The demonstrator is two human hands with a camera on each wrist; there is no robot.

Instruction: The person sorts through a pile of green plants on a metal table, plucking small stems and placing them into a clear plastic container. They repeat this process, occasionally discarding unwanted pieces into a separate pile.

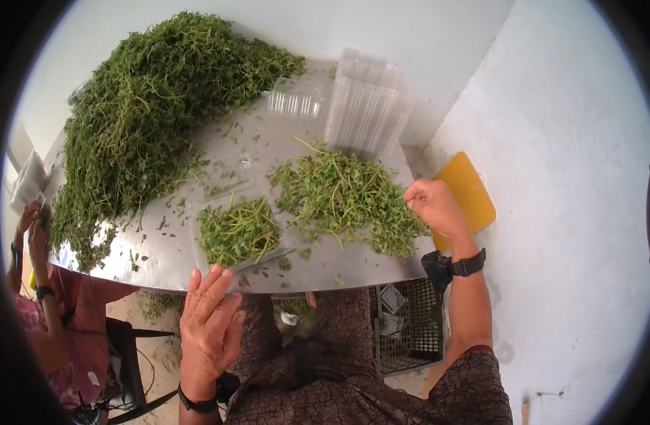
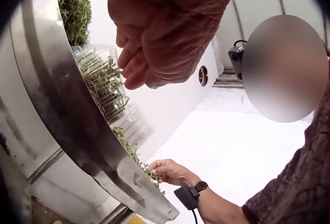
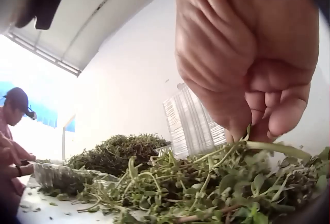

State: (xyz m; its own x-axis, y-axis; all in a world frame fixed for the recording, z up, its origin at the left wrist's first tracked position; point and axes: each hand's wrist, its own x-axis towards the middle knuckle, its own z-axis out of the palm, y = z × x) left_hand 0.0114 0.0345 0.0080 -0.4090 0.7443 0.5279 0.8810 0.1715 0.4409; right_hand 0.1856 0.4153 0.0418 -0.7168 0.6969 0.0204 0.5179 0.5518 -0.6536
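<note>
A clear plastic container [image 1: 269, 256] filled with leafy green sprigs [image 1: 238, 230] sits near the table's front edge. Just in front of it is my left hand [image 1: 210, 333], fingers loosely bent and holding nothing. To the container's right lies a smaller pile of the same sprigs [image 1: 339, 195]. At that pile's right end my right hand [image 1: 438, 205] is low over the leaves. In the right wrist view, thumb and fingertips pinch a green sprig [image 3: 278, 147] at the top of the pile. My left hand [image 2: 165, 38] appears beside the table edge in the left wrist view.
A large heap of greens [image 1: 148, 106] covers the back left of the metal table [image 1: 176, 258]. Stacked clear containers [image 1: 364, 103] stand at the back, beside a clear lid [image 1: 295, 99]. A yellow board [image 1: 466, 191] leans right; a black crate [image 1: 410, 333] stands below. Another person [image 3: 15, 115] works at left.
</note>
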